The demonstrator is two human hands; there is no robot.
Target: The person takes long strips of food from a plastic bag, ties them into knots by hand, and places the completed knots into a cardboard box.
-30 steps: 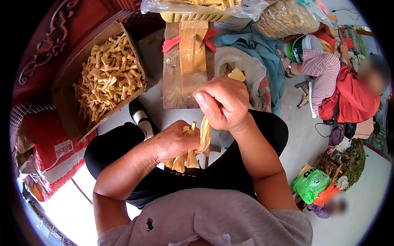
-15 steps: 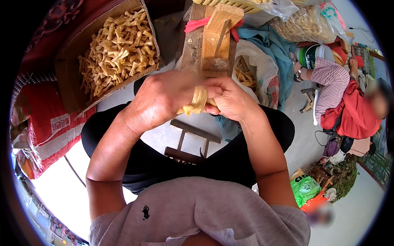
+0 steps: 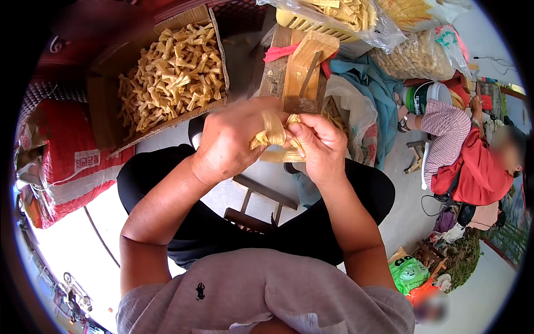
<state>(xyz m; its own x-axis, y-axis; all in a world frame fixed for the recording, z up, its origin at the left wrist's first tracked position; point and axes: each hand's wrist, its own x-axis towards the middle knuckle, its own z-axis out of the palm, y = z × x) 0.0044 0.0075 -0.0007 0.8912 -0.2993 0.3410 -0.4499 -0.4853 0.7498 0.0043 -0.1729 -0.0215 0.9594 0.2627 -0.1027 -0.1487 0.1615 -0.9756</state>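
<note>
Between my two hands is a pale yellow, pliable strip point(image 3: 273, 131), looped and twisted on itself, its exact kind uncertain. My left hand point(image 3: 233, 139) is closed round one side of the loop; its fingers are partly smeared by motion. With thumb against curled fingers, my right hand point(image 3: 322, 149) pinches the other end of the strip. A loose piece of the strip hangs blurred under the hands. Just beyond my hands stands a wooden bench point(image 3: 273, 75) with an angled wooden block point(image 3: 303, 69) on it, tied with red cloth point(image 3: 278, 53).
At far left, a cardboard box point(image 3: 105, 111) holds many knotted yellow pieces point(image 3: 172, 78). A yellow basket point(image 3: 295, 22) of strips and a white sack point(image 3: 361, 108) stand beyond the bench. A small wooden stool point(image 3: 261, 189) is between my legs. Another person point(image 3: 473, 150) sits at right.
My right hand has shifted slightly right and turned, showing its thumb on the strip. The strip's loop has opened out, and a loose piece now shows below. The whole view has shifted slightly.
</note>
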